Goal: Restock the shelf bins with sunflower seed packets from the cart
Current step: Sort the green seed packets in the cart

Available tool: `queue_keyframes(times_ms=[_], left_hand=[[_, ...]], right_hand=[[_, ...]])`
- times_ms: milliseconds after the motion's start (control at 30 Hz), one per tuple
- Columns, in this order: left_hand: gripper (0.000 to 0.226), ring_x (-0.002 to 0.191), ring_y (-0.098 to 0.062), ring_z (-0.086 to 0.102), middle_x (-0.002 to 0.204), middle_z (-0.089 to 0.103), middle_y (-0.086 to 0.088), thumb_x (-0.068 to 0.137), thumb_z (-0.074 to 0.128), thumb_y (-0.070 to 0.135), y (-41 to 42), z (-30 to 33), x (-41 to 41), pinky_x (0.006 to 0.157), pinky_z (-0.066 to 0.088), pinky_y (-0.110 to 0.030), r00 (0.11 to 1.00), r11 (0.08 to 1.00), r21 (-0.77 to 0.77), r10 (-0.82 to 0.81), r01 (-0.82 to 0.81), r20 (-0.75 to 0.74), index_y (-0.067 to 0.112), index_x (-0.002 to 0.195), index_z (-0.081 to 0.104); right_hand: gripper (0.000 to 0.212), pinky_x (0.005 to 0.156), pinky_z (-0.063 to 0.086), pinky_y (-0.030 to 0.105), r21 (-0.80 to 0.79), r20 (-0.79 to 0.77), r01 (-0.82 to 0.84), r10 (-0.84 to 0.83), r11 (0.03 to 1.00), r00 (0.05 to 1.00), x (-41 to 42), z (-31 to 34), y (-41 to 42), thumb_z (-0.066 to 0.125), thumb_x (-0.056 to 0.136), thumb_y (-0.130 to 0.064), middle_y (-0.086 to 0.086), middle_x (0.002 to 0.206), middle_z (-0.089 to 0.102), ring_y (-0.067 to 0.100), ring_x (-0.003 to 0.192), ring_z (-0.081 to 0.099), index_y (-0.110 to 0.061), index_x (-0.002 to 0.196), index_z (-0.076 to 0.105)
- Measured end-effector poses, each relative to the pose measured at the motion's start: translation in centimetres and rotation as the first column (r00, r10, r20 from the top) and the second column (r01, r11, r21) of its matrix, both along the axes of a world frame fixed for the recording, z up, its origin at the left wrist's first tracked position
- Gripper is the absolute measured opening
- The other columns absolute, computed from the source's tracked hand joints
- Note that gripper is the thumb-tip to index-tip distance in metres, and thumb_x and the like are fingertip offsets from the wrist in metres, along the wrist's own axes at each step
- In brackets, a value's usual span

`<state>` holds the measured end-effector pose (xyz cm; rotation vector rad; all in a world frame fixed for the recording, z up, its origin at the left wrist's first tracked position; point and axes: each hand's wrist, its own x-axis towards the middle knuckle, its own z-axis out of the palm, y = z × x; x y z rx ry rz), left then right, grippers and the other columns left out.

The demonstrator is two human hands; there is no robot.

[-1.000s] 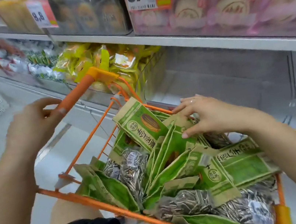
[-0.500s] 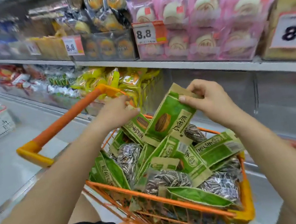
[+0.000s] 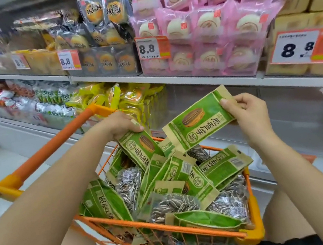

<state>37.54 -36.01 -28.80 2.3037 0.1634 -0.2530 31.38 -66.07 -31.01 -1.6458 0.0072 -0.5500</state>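
We're pinching one packet (image 3: 199,123) in the right hand (image 3: 246,113), the left hand (image 3: 121,124) gripping another packet (image 3: 139,149), risking corner slips.

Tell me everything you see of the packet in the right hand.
The packet is a flat green pouch with tan paper-like edges, a printed sunflower seed and dark characters. It is sealed, tilted with its top end up to the right, and raised clear above the cart. Only the right hand touches it, pinching that top end.
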Motion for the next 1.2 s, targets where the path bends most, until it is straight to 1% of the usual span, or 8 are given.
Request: queue_keyframes(times_ms=[233,333,533,667,767,900,1000,1200], left_hand=[[0.007,0.070,-0.020,0.066,0.078,0.066,-0.006,0.084,0.071,0.019,3.2,3.8,0.3,0.056,0.050,-0.026,0.972,0.986,-0.161,0.080,-0.045,0.219,0.014,0.080,0.066],[0.008,0.083,-0.029,0.064,0.089,0.066,-0.015,0.087,0.067,0.020,4.6,4.8,0.1,0.082,0.052,-0.046,0.942,0.916,-0.391,0.208,-0.093,0.264,0.017,0.080,0.064],[0.018,0.071,-0.019,0.067,0.094,0.065,-0.017,0.096,0.053,0.014,3.9,3.1,-0.4,0.083,0.055,-0.041,0.925,0.715,-0.686,0.337,-0.132,0.174,0.000,0.104,0.059],[0.022,0.063,-0.018,0.070,0.075,0.073,-0.008,0.098,0.040,0.008,1.9,1.2,-0.9,0.056,0.059,-0.029,0.965,0.563,-0.808,0.261,-0.174,-0.026,-0.002,0.104,0.058],[0.027,0.083,-0.024,0.070,0.104,0.070,-0.016,0.096,0.042,0.004,0.0,-0.3,-1.0,0.063,0.060,-0.034,0.970,0.501,-0.833,0.180,-0.233,-0.163,0.000,0.118,0.057],[0.029,0.093,-0.025,0.068,0.109,0.069,-0.014,0.090,0.054,-0.001,-0.5,-1.1,-0.3,0.077,0.058,-0.035,0.977,0.734,-0.647,0.129,-0.209,-0.169,0.007,0.115,0.064],[0.037,0.103,-0.030,0.066,0.105,0.072,-0.008,0.078,0.074,0.030,-0.8,-0.9,-0.3,0.097,0.048,-0.046,0.984,0.885,-0.466,-0.077,-0.006,-0.159,0.015,0.111,0.069],[0.048,0.105,-0.023,0.066,0.110,0.071,-0.008,0.075,0.070,0.037,-2.7,-1.6,0.1,0.095,0.050,-0.041,0.935,0.846,-0.521,-0.265,0.108,-0.235,0.009,0.114,0.067]], right_hand=[[0.015,0.047,0.048,0.016,0.161,-0.124,0.017,0.003,0.987,0.992,2.2,-0.7,1.3,0.061,0.092,-0.016,0.006,0.070,0.062,0.001,0.051,0.060,-0.013,0.078,0.056],[0.012,0.052,0.052,0.019,0.209,-0.179,-0.025,0.063,0.978,0.982,3.7,-0.8,1.7,0.061,0.091,-0.018,0.006,0.074,0.063,0.010,0.060,0.061,-0.013,0.081,0.057],[0.012,0.057,0.051,0.026,0.220,-0.195,-0.097,0.141,0.971,0.971,5.8,-0.5,2.5,0.064,0.090,-0.016,0.002,0.065,0.065,0.014,0.060,0.063,-0.012,0.080,0.059],[0.016,0.054,0.049,0.027,0.108,-0.190,-0.120,0.139,0.987,0.972,6.4,-0.7,3.3,0.063,0.090,-0.013,0.000,0.060,0.064,0.014,0.057,0.061,-0.011,0.075,0.058],[0.016,0.051,0.049,0.021,0.088,-0.247,-0.187,0.203,0.979,0.948,6.5,-1.2,4.1,0.059,0.092,-0.014,0.001,0.062,0.065,0.010,0.053,0.062,-0.008,0.078,0.057],[0.017,0.054,0.055,0.023,0.246,-0.391,-0.259,0.340,0.934,0.855,6.8,-1.7,4.9,0.054,0.096,-0.018,0.003,0.066,0.069,0.011,0.058,0.067,-0.007,0.084,0.057],[0.020,0.055,0.056,0.024,0.298,-0.421,-0.289,0.397,0.910,0.816,7.1,-1.9,5.0,0.054,0.097,-0.019,0.001,0.063,0.069,0.010,0.058,0.067,-0.009,0.080,0.058],[0.023,0.065,0.060,0.027,0.330,-0.445,-0.358,0.478,0.874,0.757,8.0,-2.2,5.5,0.053,0.097,-0.023,0.003,0.070,0.072,0.013,0.063,0.069,-0.010,0.082,0.063]])
